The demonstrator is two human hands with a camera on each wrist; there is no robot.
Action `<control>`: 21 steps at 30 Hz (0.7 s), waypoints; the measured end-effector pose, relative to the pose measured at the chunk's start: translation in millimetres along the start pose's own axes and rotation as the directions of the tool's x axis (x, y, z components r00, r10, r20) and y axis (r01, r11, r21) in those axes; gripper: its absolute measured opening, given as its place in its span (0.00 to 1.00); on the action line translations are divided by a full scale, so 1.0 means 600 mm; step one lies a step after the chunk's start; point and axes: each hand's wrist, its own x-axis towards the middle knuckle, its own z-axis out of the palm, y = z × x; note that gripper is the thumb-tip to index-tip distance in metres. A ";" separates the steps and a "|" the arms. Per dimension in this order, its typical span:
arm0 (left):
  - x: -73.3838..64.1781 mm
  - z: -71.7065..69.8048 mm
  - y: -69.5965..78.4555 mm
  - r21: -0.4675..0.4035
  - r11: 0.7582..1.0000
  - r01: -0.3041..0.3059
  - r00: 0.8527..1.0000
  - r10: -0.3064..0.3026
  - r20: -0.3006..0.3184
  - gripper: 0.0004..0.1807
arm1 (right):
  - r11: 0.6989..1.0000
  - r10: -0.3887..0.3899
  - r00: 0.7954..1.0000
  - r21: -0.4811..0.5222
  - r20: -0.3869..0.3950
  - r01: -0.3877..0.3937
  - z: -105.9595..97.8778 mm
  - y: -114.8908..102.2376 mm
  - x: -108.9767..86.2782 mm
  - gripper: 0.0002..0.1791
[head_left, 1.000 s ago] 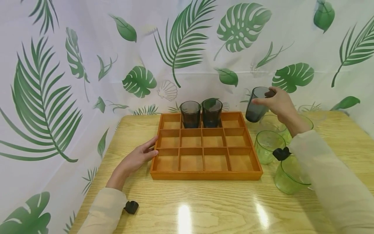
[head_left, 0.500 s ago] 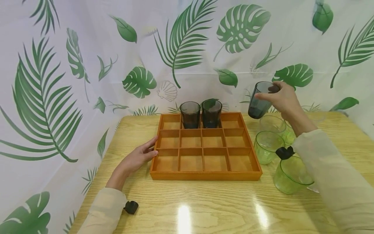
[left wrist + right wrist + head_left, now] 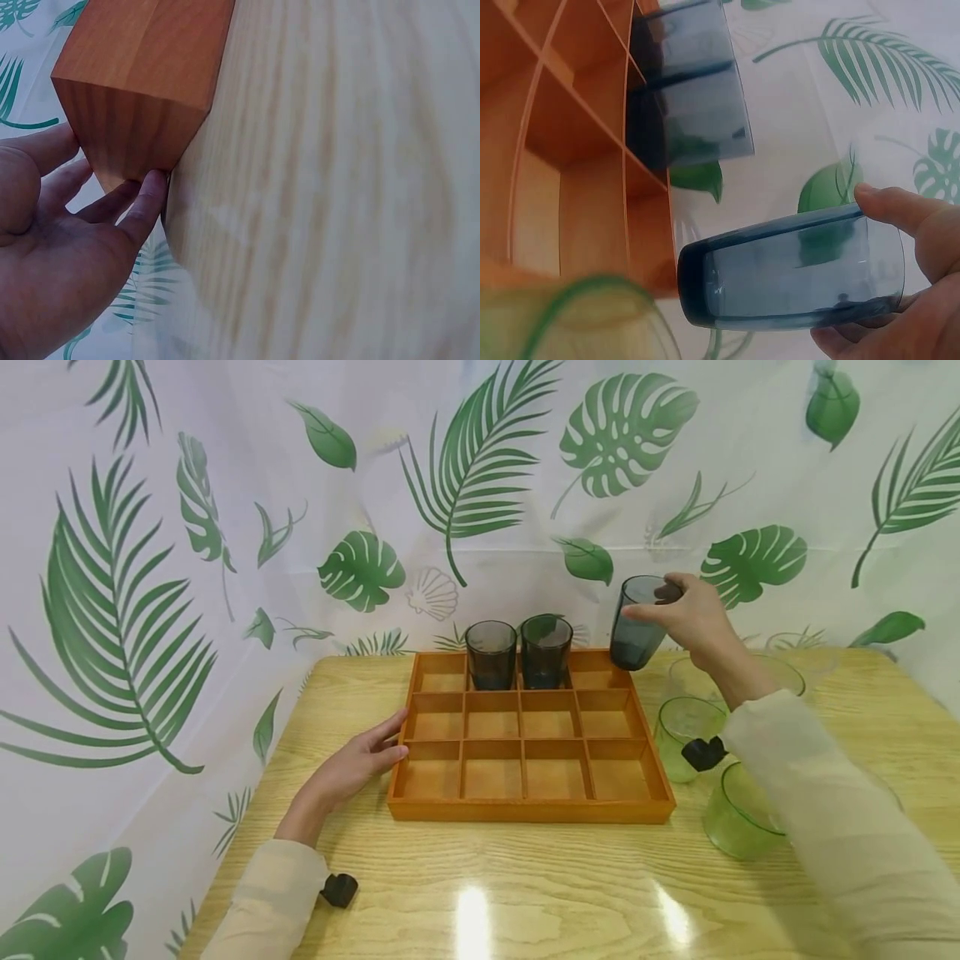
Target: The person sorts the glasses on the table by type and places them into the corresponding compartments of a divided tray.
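A wooden compartment tray (image 3: 531,811) lies on the table. Two dark grey glasses, one (image 3: 491,657) left of the other (image 3: 545,653), stand in the middle compartments of its back row. My right hand (image 3: 693,617) grips a third dark glass (image 3: 636,628) near its rim, slightly tilted, just above the tray's back right corner. In the right wrist view the thumb and fingers span the held glass (image 3: 795,270) on opposite sides. My left hand (image 3: 356,768) touches the tray's left side; in the left wrist view its straight fingers (image 3: 142,206) rest against the tray wall.
Right of the tray stand green-tinted glasses, one (image 3: 678,752) close to its side and one (image 3: 738,827) nearer the front. A clear glass (image 3: 690,675) is partly hidden behind the right arm. A leaf-print cloth (image 3: 480,460) hangs behind the table (image 3: 450,893).
My right hand first drew the dark glass up and slightly right, then carried it left and a little down to the tray's back right corner. The left hand stays in place.
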 end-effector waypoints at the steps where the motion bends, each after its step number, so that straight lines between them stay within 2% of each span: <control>1: 0.000 0.000 0.000 0.001 1.000 0.002 1.000 -0.002 -0.001 0.38 | 1.000 -0.001 1.000 0.002 0.005 0.001 0.005 -0.003 0.001 0.59; 12: 0.000 0.001 0.000 0.005 1.000 -0.004 1.000 0.004 -0.004 0.38 | 1.000 -0.018 0.998 0.009 0.054 0.017 0.048 -0.023 0.008 0.58; 21: 0.001 0.000 -0.002 0.011 1.000 -0.002 1.000 0.002 -0.008 0.38 | 1.000 -0.009 0.999 -0.007 0.052 0.009 0.059 -0.024 0.010 0.58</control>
